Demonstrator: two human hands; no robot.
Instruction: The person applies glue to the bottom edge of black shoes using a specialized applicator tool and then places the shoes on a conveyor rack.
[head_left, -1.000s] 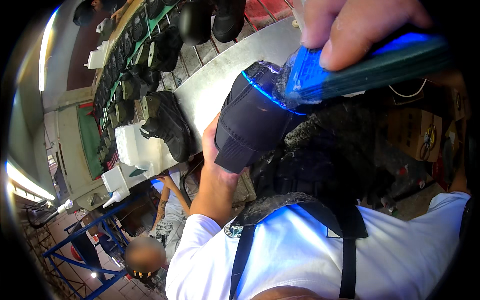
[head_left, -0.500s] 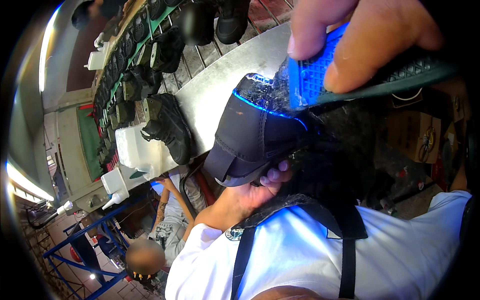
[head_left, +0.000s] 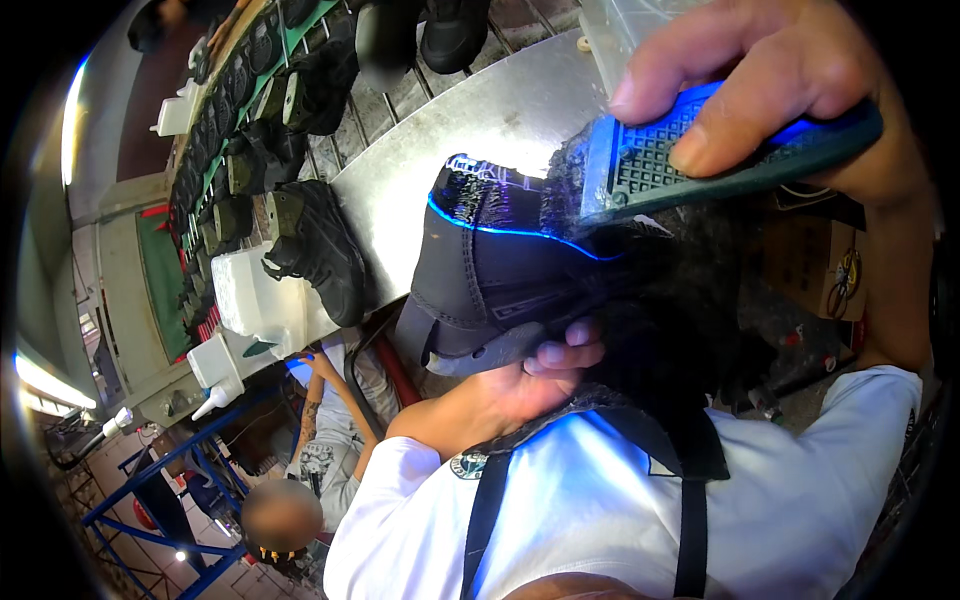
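A black shoe upper (head_left: 480, 275) is tilted over the edge of a pale metal tabletop. Along it runs a glowing blue line, and the surface beyond that line is wet and glossy with whitish streaks. My left hand (head_left: 550, 375) grips the shoe upper from beneath, fingers curled round its lower side. Closed around a blue-green brush (head_left: 655, 165) is my right hand (head_left: 765, 95), thumb and fingers pinching its textured handle. The dark bristles touch the shoe upper at the right end of the glossy band.
The curved metal tabletop (head_left: 430, 150) spans the middle. A black shoe (head_left: 320, 250) stands by a whitish container (head_left: 245, 290), with a white nozzle bottle (head_left: 215, 370) nearby. More shoes line a rack (head_left: 415, 85). Another person (head_left: 340, 430) is at lower left; a cardboard box (head_left: 815, 260) lies right.
The shoe upper has shifted a little left and turned, showing more of the glossy band. My right hand and the brush have moved slightly right, the handle now more in view.
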